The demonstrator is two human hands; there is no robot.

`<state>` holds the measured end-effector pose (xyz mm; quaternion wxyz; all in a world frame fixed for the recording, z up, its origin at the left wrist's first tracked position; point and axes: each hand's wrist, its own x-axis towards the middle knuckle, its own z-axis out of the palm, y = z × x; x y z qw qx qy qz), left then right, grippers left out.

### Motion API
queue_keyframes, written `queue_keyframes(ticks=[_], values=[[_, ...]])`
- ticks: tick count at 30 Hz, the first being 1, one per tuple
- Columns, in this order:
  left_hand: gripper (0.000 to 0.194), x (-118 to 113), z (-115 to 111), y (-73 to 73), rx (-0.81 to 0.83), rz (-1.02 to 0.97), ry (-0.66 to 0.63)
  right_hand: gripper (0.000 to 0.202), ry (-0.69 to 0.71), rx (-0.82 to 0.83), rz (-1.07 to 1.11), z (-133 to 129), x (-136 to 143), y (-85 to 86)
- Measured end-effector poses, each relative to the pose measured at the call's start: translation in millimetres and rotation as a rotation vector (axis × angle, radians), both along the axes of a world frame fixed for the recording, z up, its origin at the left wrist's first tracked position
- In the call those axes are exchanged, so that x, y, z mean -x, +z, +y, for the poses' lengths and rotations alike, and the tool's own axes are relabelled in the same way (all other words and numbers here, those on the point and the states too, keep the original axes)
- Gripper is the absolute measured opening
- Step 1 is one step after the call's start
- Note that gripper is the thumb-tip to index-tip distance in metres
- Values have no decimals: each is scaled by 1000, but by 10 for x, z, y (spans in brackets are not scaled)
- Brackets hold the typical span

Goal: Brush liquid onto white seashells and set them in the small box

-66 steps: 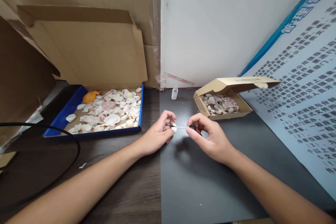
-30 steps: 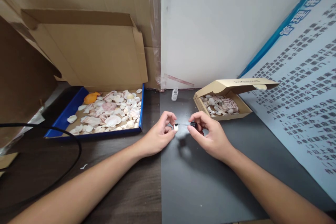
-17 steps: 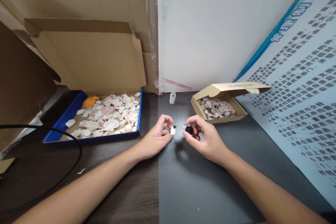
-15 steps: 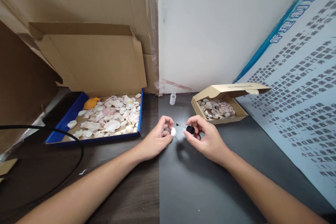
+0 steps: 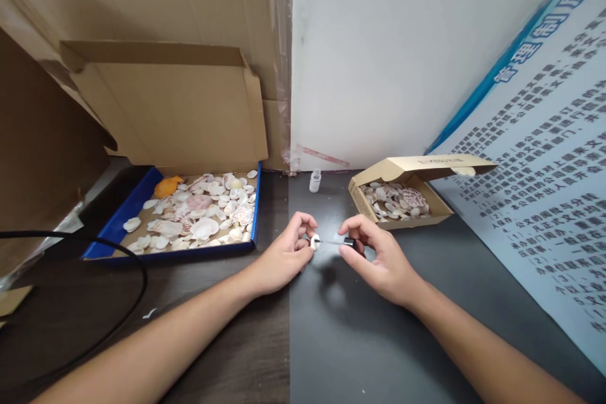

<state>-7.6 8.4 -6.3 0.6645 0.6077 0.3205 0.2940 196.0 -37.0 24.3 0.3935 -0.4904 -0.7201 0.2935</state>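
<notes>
My left hand (image 5: 292,251) pinches a small white seashell (image 5: 314,242) between thumb and fingers, low above the table. In my right hand (image 5: 374,252) is a brush cap (image 5: 349,243) with a black top and a thin clear stem pointing left. The dark brush tip meets the shell's surface, as far as I can tell. Behind the hands a small clear glass bottle (image 5: 315,181) with a white label stands upright, its neck uncapped.
A blue-edged cardboard box (image 5: 255,214) with its lid raised stands at the left, holding many shells and an orange one (image 5: 168,186). To the right is a smaller cardboard box (image 5: 402,223) of shells, lid half raised. A black cable (image 5: 142,278) curves across the left side.
The brush cap has turned from a slant to nearly level, and its tip has moved to the shell. The shell has turned slightly in my left fingers. The view has shifted a little.
</notes>
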Motion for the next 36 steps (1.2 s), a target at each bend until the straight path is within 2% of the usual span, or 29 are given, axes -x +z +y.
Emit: queue_keyframes(ticks=[6,13,19,30,36], values=[[27,0,2,0,-16,7,-4,11,-45,-8,-38,-1,10,-10],[29,-7,-5,18,-20,16,10,12,0,8,-13,-8,5,-17],[28,-12,-7,24,-20,4,-3,13,-90,-27,3,16,13,-15],[28,-16,-16,27,-14,13,31,12,16,22,-8,-9,14,-30],[24,-24,-19,12,-51,8,34,15,-111,-43,-40,10,7,-50]])
